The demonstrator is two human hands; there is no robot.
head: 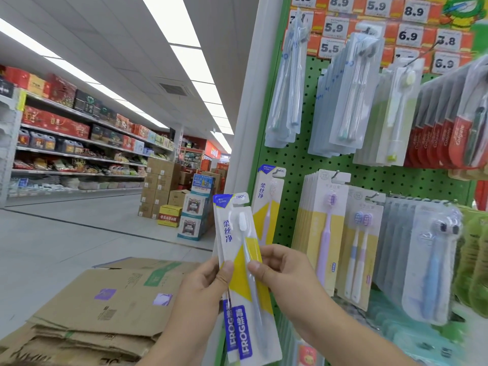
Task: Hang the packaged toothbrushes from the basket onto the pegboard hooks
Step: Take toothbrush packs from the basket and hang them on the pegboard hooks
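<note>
Hanging packs [340, 93] crowd the pegboard [295, 157]; aisle floor [79, 233] open leftward.

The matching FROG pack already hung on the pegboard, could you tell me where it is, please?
The hung FROG pack sits at the green pegboard's left edge, just above the right hand.

There is one view only, from a wide-angle camera worn on the person's head. It looks forward and slightly up along a shop aisle, and straight lines bend toward the edges. The green pegboard [295, 157] stands very near on the right and fills that half of the picture. The left hand [203, 283] and right hand [285, 270] come in from the near bottom edge, close to the lens. Far left, the stocked shelves [79, 143] run away under the ceiling lights [182, 35].
</note>
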